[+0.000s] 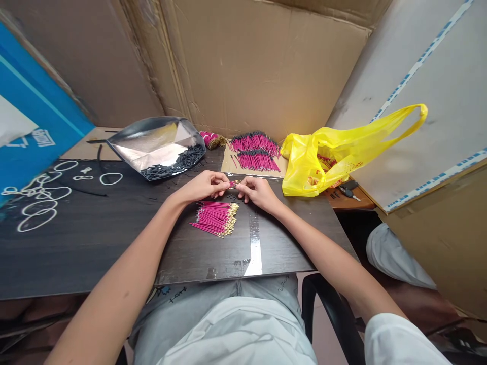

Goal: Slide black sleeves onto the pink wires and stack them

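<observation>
My left hand [210, 184] and my right hand [257, 192] meet over the dark table, fingertips pinched. Between them is a small bunch of pink wires [233, 184] with gold ends; the fingers hide most of it. Just below my hands lies a row of pink wires [215, 217], their gold tips pointing right. Behind, a cardboard sheet [227, 165] carries two rows of pink wires with black ends [254, 144]. To the left, an open silver bag [146, 139] holds many short black tubes [190, 158].
A yellow plastic bag [304, 172] stands at the right, with more wires inside. Beside it lie keys [348, 191]. White rubber bands [40, 210] are scattered at the left. A bundle of pink wires [211, 139] rests by the cardboard wall [274, 66]. Clear tape [254, 243] crosses the table.
</observation>
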Action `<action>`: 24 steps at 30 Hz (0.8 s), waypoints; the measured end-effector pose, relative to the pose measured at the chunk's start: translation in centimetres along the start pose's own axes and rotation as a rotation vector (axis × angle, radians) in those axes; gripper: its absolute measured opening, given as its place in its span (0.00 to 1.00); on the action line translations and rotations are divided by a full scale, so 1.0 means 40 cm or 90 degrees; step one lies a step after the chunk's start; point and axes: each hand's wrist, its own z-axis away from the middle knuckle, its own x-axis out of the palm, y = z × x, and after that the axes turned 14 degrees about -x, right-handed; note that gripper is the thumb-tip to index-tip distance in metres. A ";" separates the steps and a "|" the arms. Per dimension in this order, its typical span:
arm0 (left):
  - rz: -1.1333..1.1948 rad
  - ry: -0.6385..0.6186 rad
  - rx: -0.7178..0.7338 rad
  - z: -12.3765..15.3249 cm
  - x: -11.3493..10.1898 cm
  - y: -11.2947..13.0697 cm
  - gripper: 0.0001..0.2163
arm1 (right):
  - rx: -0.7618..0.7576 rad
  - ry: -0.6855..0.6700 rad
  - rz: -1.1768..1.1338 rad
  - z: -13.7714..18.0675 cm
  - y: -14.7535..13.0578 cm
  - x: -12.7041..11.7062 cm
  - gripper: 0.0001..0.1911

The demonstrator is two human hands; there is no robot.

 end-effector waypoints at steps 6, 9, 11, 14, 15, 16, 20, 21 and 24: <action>0.031 -0.024 0.014 0.002 0.008 0.007 0.16 | 0.031 0.034 -0.082 0.001 0.013 0.006 0.10; 0.042 -0.026 0.009 -0.003 0.013 0.002 0.16 | 0.039 0.045 -0.121 0.002 0.013 0.009 0.09; 0.061 -0.020 0.013 -0.007 0.015 -0.003 0.16 | 0.044 0.046 -0.142 0.003 0.009 0.008 0.08; 0.089 -0.008 0.016 -0.013 0.020 -0.008 0.17 | 0.062 0.050 -0.149 0.003 0.000 0.008 0.09; 0.096 -0.001 0.015 -0.015 0.023 -0.009 0.17 | 0.066 0.052 -0.146 0.003 -0.002 0.008 0.09; 0.099 0.006 0.015 -0.016 0.026 -0.008 0.17 | 0.069 0.052 -0.142 0.003 -0.004 0.009 0.10; 0.095 0.010 0.017 -0.018 0.035 -0.003 0.18 | 0.060 0.047 -0.108 0.004 -0.003 0.016 0.11; 0.094 0.008 0.018 -0.018 0.037 -0.002 0.18 | 0.055 0.045 -0.099 0.004 -0.002 0.017 0.11; 0.094 0.009 0.022 -0.018 0.038 -0.001 0.18 | 0.048 0.051 -0.090 0.003 0.006 0.019 0.10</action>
